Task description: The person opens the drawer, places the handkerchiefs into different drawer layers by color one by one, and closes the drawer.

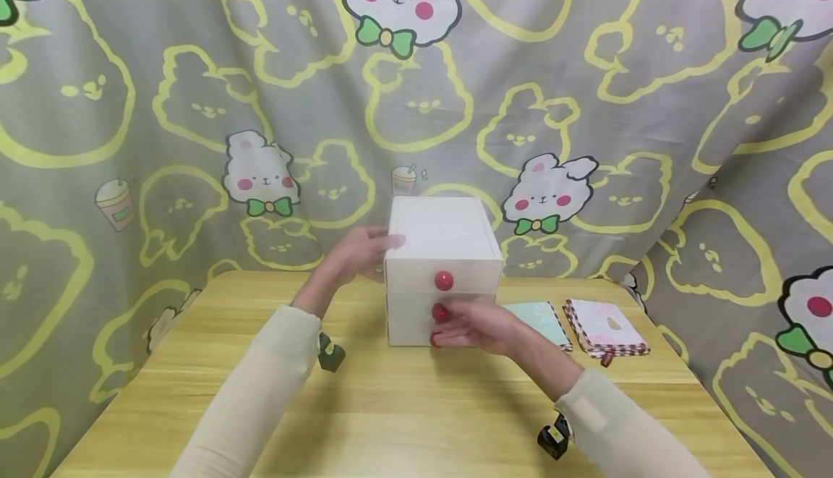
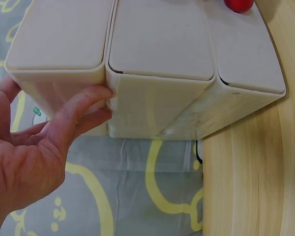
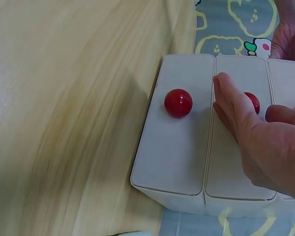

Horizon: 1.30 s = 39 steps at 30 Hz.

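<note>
A small white drawer cabinet [image 1: 445,228] stands on the table, its stacked drawer fronts each bearing a round red knob. At its upper left side is my left hand [image 1: 359,252]; in the left wrist view the fingertips [image 2: 102,93] press the side wall by the seam between two drawers, and another digit reaches over the top edge. My right hand [image 1: 484,325] is in front of the drawers with fingers extended, beside the middle red knob [image 1: 440,312]. Seen from the right wrist, these fingers partly cover that knob, while the bottom red knob [image 3: 178,103] shows fully.
To the right of the cabinet lie two folded cloths, a pale green one [image 1: 536,322] and a white one [image 1: 608,326] with a checked edge. The wooden table [image 1: 390,420] ends at a patterned grey curtain [image 1: 312,116] behind and at both sides.
</note>
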Available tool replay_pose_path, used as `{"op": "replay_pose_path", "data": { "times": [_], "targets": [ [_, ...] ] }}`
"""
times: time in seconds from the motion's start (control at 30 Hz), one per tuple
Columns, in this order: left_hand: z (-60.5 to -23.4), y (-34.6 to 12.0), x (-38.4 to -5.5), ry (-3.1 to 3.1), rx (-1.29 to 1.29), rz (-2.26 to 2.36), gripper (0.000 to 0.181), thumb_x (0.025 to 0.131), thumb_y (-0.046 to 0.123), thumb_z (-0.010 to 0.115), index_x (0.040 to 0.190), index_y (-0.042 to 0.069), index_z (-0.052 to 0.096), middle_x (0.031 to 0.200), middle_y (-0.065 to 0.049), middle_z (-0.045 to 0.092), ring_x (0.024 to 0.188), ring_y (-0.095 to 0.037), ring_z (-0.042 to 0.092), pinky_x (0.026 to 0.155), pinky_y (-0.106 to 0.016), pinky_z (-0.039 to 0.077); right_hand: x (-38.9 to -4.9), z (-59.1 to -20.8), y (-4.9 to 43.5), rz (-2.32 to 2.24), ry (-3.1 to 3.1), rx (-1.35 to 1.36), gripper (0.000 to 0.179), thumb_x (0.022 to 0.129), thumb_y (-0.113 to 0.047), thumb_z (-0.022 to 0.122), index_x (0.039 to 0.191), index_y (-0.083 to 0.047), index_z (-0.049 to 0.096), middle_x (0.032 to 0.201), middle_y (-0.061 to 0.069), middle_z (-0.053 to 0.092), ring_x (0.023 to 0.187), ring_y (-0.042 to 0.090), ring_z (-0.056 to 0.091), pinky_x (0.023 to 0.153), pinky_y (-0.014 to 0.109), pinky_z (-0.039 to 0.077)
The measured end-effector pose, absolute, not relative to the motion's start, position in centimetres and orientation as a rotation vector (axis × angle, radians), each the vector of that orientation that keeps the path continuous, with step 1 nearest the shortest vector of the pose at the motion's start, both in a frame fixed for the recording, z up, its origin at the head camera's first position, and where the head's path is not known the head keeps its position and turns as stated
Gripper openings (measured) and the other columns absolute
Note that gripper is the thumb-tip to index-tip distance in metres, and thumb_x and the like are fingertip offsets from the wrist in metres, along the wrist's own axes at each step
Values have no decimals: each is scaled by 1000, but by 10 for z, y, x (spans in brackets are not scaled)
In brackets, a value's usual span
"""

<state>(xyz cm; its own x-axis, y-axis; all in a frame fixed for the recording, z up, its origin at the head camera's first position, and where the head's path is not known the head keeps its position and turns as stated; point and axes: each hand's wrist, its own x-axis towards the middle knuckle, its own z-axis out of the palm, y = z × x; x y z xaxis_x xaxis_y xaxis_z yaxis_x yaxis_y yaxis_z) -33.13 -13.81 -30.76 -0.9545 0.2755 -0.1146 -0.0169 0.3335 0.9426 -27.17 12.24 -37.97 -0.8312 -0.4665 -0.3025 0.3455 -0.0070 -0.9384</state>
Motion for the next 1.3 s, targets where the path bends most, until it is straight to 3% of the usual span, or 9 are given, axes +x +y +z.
{"op": "replay_pose_path", "data": {
  "times": [0.27,0.7,1.0,1.3],
  "targets": [
    [-310,-139,-333,2361,218,1652,80,95,46,69,158,10,36,149,-20,54,135,-41,54,86,-48,64,-272,-384,116,-1905,1794,-90,46,104,-20,56,136,11,44,125,35,61,108,37,71,102,48,55],
    [-307,-137,-331,2368,233,1626,76,97,44,66,158,9,35,147,-21,55,134,-41,55,86,-48,64,-269,-388,117,-1914,1813,-102,41,104,-18,57,132,11,49,124,34,63,111,39,70,99,45,58],
    [-307,-139,-332,2332,279,1670,73,98,41,66,156,8,38,138,-24,61,126,-41,61,81,-46,65,-259,-388,119,-1882,1818,-167,39,103,-16,57,131,12,51,123,35,63,103,34,73,102,51,54],
    [-307,-139,-331,2333,300,1675,72,98,41,66,156,8,39,135,-23,63,123,-40,63,80,-46,65,-236,-382,122,-1818,1856,-207,40,104,-18,57,131,12,55,114,23,69,99,29,73,101,53,56]
  ]
}}
